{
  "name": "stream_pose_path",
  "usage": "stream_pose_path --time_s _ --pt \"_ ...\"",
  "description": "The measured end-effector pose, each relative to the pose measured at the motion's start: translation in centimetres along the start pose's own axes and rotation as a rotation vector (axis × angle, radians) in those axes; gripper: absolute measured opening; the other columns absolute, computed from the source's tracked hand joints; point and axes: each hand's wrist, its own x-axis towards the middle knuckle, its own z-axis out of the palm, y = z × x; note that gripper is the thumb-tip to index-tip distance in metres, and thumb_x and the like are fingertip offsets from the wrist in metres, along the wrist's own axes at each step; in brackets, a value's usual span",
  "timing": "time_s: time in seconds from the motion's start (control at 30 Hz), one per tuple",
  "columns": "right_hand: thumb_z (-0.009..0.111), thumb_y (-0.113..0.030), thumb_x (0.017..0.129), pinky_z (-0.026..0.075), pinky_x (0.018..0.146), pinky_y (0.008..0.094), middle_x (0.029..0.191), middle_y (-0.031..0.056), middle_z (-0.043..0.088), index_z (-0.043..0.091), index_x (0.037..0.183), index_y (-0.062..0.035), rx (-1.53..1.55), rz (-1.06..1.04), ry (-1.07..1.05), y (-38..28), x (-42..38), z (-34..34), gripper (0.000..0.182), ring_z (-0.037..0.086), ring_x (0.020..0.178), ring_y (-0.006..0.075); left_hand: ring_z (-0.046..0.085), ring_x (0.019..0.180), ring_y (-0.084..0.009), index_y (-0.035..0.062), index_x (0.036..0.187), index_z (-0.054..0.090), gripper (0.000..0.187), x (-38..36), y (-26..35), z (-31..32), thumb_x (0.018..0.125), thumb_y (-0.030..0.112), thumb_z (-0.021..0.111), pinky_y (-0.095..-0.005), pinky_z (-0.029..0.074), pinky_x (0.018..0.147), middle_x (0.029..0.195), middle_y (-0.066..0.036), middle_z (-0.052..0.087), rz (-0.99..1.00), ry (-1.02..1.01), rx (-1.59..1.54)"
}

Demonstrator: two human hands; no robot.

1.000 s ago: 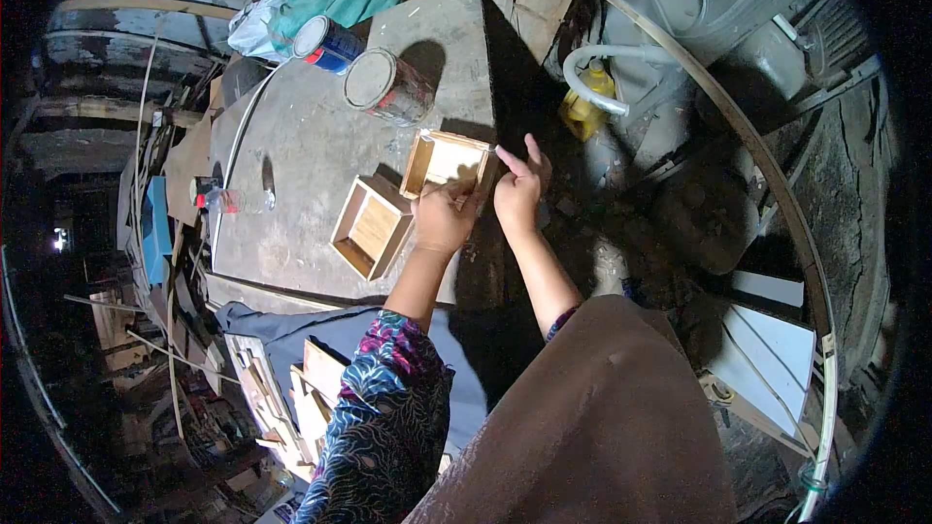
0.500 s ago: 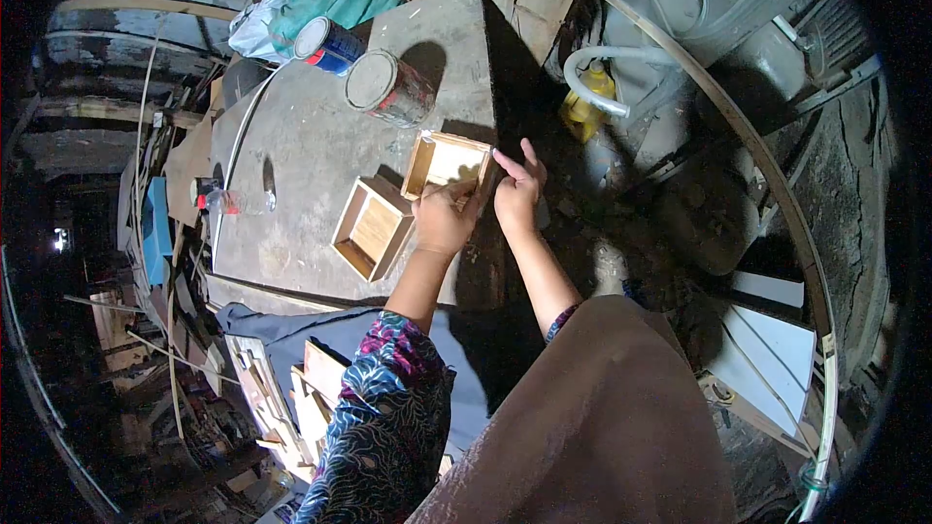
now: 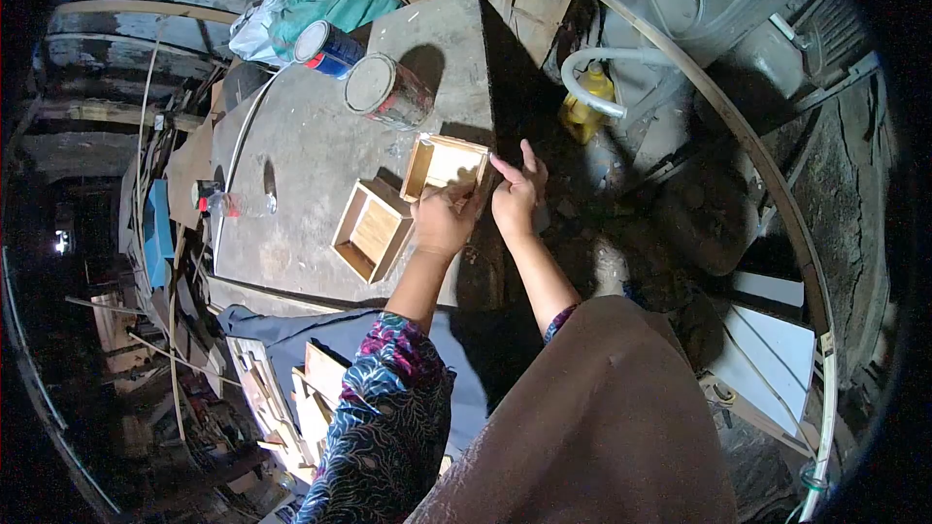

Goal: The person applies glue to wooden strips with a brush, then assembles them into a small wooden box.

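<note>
A small open wooden box (image 3: 454, 157) stands at the right edge of the table (image 3: 301, 146), its hollow side facing me. My left hand (image 3: 443, 221) grips the near wall of this box, fingers reaching over into it. On the box's right side is my right hand (image 3: 515, 204), fingers apart, with one fingertip right at the outer wall near the far corner. Left of my left hand, a second open wooden box (image 3: 374, 230) rests on the table, close beside the first.
Two paint cans, a grey-lidded one (image 3: 388, 92) and a blue one (image 3: 330, 47), stand farther back. A clear bottle (image 3: 238, 203) lies at the left. Wood pieces (image 3: 291, 393) are piled below the near edge. A yellow bottle (image 3: 588, 105) is beyond the table's right side.
My right hand has shifted very slightly left along the box's side. My left hand and both boxes stay in place.
</note>
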Motion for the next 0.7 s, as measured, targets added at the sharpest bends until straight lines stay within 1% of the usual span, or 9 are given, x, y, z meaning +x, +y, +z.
stream_pose_path --time_s 0.23,0.3,0.33,0.4,0.43,0.5,0.57,0.63,0.7 --pt "0.049 0.008 0.057 0.026 0.091 0.0422 0.125 0.0139 0.035 0.064 0.085 -0.0125 -0.157 -0.076 -0.018 -0.8 0.3 -0.9 0.038 0.033 0.108 0.0342 0.054 0.078 -0.0245 0.0158 0.085 0.064 0.021 0.0 0.1 0.0 0.068 0.028 0.06 -0.0372 0.037 0.069 0.077 -0.006 0.061 0.01 0.02 0.036" --pt "0.048 0.009 0.056 0.027 0.091 0.0425 0.124 0.0142 0.036 0.064 0.083 -0.0119 -0.134 -0.074 0.014 -1.1 0.4 -0.9 0.037 0.034 0.107 0.0343 0.057 0.071 -0.026 0.0075 0.083 0.064 0.021 0.1 0.5 -0.3 0.067 0.02 0.063 -0.0341 0.045 0.066 0.074 -0.012 0.061 0.072 0.044 0.041" --pt "0.048 0.009 0.056 0.027 0.091 0.0425 0.124 0.0142 0.036 0.064 0.083 -0.0119 -0.134 -0.074 0.015 -1.0 0.5 -0.8 0.037 0.034 0.107 0.0343 0.057 0.071 -0.026 0.0075 0.083 0.064 0.021 0.1 0.5 -0.4 0.067 0.02 0.063 -0.0341 0.045 0.066 0.074 -0.012 0.061 0.072 0.044 0.041" --pt "0.043 0.01 0.057 0.028 0.092 0.0384 0.12 0.0121 0.041 0.065 0.082 -0.013 -0.028 -0.08 0.066 -0.4 0.4 -0.4 0.041 0.036 0.107 0.0324 0.057 0.073 -0.0258 0.0079 0.084 0.064 0.022 0.1 0.5 -0.4 0.066 0.021 0.064 -0.034 0.045 0.067 0.076 -0.012 0.061 0.075 0.034 0.069" --pt "0.042 0.011 0.056 0.027 0.093 0.0383 0.117 0.0124 0.043 0.065 0.081 -0.0136 -0.011 -0.046 0.131 0.2 0.3 -0.1 0.041 0.036 0.108 0.0319 0.057 0.073 -0.0258 0.0079 0.084 0.064 0.022 0.1 0.4 -0.4 0.066 0.021 0.064 -0.034 0.045 0.067 0.076 -0.012 0.061 0.075 0.033 0.07" --pt "0.043 0.011 0.057 0.026 0.094 0.0377 0.117 0.0123 0.044 0.065 0.082 -0.0141 -0.031 0.084 0.152 1.3 0.3 0.2 0.042 0.035 0.108 0.0316 0.054 0.078 -0.0234 0.0165 0.085 0.064 0.02 0.0 0.3 -0.2 0.069 0.028 0.06 -0.0369 0.036 0.07 0.075 -0.004 0.062 0.008 0.012 0.043" --pt "0.043 0.01 0.058 0.026 0.094 0.0372 0.12 0.0119 0.041 0.065 0.082 -0.0143 -0.077 0.094 0.124 2.0 -0.1 0.5 0.041 0.035 0.108 0.0315 0.054 0.078 -0.0232 0.0167 0.085 0.064 0.02 0.0 -0.1 0.0 0.069 0.028 0.06 -0.0369 0.036 0.07 0.075 -0.003 0.062 0.016 0.022 0.048" --pt "0.043 0.01 0.06 0.025 0.095 0.037 0.122 0.0113 0.038 0.065 0.083 -0.0147 -0.105 0.128 -0.005 2.3 -0.7 0.7 0.041 0.035 0.108 0.0311 0.054 0.077 -0.0231 0.0169 0.085 0.064 0.02 -0.1 0.1 0.0 0.069 0.029 0.06 -0.0369 0.036 0.07 0.075 -0.003 0.062 0.027 0.031 0.051" --pt "0.042 0.009 0.06 0.026 0.094 0.0369 0.123 0.0115 0.037 0.065 0.084 -0.0156 -0.108 0.098 -0.038 2.5 -0.9 0.6 0.042 0.033 0.109 0.031 0.054 0.077 -0.0229 0.0175 0.085 0.064 0.02 -0.1 0.3 -0.2 0.069 0.029 0.06 -0.037 0.036 0.069 0.074 -0.003 0.062 -0.005 0.027 0.034"
